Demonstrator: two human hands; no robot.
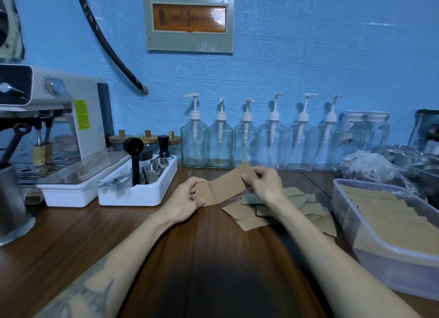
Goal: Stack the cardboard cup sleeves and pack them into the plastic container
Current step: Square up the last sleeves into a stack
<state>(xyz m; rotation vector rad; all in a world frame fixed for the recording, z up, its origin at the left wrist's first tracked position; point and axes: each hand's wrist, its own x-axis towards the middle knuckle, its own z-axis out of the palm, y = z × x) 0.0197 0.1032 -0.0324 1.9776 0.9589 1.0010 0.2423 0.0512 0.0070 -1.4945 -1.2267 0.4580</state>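
Note:
A flat brown cardboard cup sleeve [225, 186] is held above the wooden counter between both hands. My left hand [187, 199] grips its left end with curled fingers. My right hand [261, 183] pinches its upper right end. Under and right of my right forearm lies a loose pile of cardboard sleeves [268, 212]. At the right edge stands the clear plastic container [370, 244], holding a row of sleeves [389, 215] packed on edge.
A white tray [133, 194] with metal cups and a black scoop sits left of my hands, next to an espresso machine [54, 118]. Glass pump bottles [247, 137] line the blue wall. Plastic bags [370, 165] lie behind the container. A metal jug [11, 199] stands far left.

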